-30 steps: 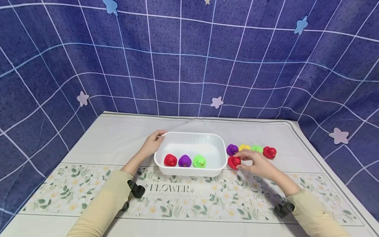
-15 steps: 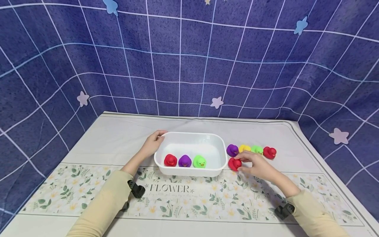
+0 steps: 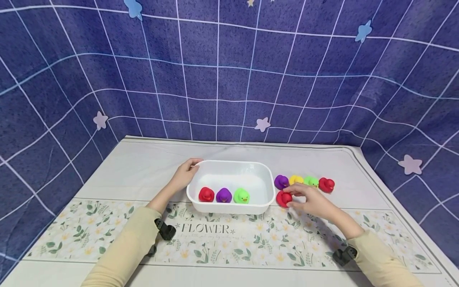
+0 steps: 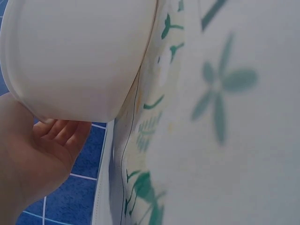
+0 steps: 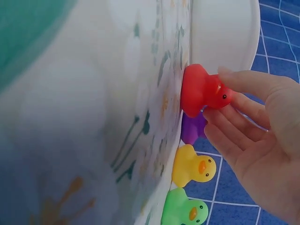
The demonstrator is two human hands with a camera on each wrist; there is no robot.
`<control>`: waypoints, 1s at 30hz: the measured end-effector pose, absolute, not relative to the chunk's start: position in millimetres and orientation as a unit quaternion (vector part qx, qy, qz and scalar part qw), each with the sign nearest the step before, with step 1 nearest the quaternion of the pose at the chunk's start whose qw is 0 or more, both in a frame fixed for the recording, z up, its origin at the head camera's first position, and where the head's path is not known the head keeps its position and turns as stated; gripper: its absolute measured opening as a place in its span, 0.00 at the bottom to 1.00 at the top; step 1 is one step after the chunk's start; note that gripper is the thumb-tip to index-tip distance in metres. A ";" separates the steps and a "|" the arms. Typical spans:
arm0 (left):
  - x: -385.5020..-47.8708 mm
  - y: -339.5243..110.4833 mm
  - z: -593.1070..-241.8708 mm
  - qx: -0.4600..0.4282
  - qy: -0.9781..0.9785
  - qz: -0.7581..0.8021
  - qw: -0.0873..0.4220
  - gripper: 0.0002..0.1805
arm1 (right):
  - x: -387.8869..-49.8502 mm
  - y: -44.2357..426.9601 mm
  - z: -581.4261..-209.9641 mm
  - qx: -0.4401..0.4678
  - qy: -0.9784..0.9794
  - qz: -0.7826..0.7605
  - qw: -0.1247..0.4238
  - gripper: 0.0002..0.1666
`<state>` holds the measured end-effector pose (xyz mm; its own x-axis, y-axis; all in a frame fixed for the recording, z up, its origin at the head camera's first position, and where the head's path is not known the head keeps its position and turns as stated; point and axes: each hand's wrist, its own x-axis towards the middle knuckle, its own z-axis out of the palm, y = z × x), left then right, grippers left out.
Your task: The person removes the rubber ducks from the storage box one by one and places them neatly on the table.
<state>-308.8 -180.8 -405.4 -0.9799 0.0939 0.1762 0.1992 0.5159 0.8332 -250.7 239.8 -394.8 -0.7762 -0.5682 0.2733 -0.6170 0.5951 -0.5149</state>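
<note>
The left arm (image 3: 123, 247) is slanting forward and inward, its bare wrist (image 3: 157, 204) emerging from a long sleeve. The left grip (image 3: 183, 174) is clasping, with the left fingers (image 4: 75, 137) lying side by side and most of the thumb hiding from view. The right arm (image 3: 376, 255) is angling forward and inward from the opposite side, also wearing a long sleeve. The right grip (image 3: 312, 201) is pinching, its thumb (image 5: 248, 80) stretching opposite the right fingers (image 5: 227, 129). Its palm (image 5: 276, 168) is facing the right wrist camera. Both grips are sitting well apart.
</note>
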 end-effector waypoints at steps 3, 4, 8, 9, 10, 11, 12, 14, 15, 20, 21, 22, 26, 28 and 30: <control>-309.3 -180.6 -406.0 -0.082 -0.868 -0.486 0.053 0.19 | -249.8 239.8 -390.9 0.327 -0.891 0.312 0.041 0.22; -309.5 -180.7 -406.2 -0.083 -0.868 -0.486 0.053 0.19 | -249.7 239.7 -389.3 0.327 -0.889 0.317 0.041 0.22; -309.6 -180.9 -406.0 -0.083 -0.867 -0.489 0.054 0.19 | -250.7 237.9 -383.9 0.324 -0.884 0.336 0.038 0.21; -309.8 -181.1 -405.9 -0.083 -0.867 -0.488 0.055 0.19 | -251.0 237.3 -383.0 0.323 -0.883 0.339 0.038 0.21; -309.9 -181.4 -405.9 -0.083 -0.867 -0.487 0.056 0.19 | -251.3 236.6 -382.2 0.323 -0.882 0.341 0.038 0.21; -310.2 -181.6 -405.9 -0.085 -0.868 -0.485 0.057 0.19 | -251.6 235.7 -381.6 0.323 -0.881 0.343 0.039 0.21; -310.3 -181.6 -405.9 -0.085 -0.869 -0.484 0.057 0.19 | -251.8 234.9 -381.2 0.323 -0.881 0.343 0.041 0.21; -310.4 -181.2 -405.9 -0.086 -0.868 -0.486 0.058 0.19 | -252.1 232.7 -380.1 0.325 -0.880 0.344 0.047 0.21; -310.6 -181.1 -406.0 -0.087 -0.867 -0.487 0.058 0.19 | -252.2 231.6 -379.5 0.324 -0.880 0.343 0.051 0.21; -309.7 -180.2 -406.1 -0.087 -0.865 -0.490 0.058 0.18 | -251.8 223.9 -374.5 0.326 -0.878 0.344 0.069 0.22; -309.7 -180.2 -406.2 -0.087 -0.866 -0.489 0.058 0.18 | -252.3 222.3 -373.6 0.332 -0.875 0.344 0.075 0.22; -309.5 -180.2 -406.1 -0.086 -0.866 -0.488 0.058 0.18 | -252.7 220.6 -372.7 0.339 -0.872 0.343 0.083 0.22; -309.6 -180.4 -406.2 -0.087 -0.868 -0.485 0.059 0.18 | -256.6 213.7 -371.5 0.371 -0.858 0.336 0.116 0.21; -309.6 -180.3 -406.0 -0.087 -0.868 -0.485 0.058 0.18 | -257.8 210.0 -371.0 0.377 -0.855 0.334 0.125 0.22; -309.6 -180.1 -405.9 -0.086 -0.868 -0.486 0.058 0.19 | -258.5 206.3 -370.3 0.377 -0.855 0.330 0.133 0.23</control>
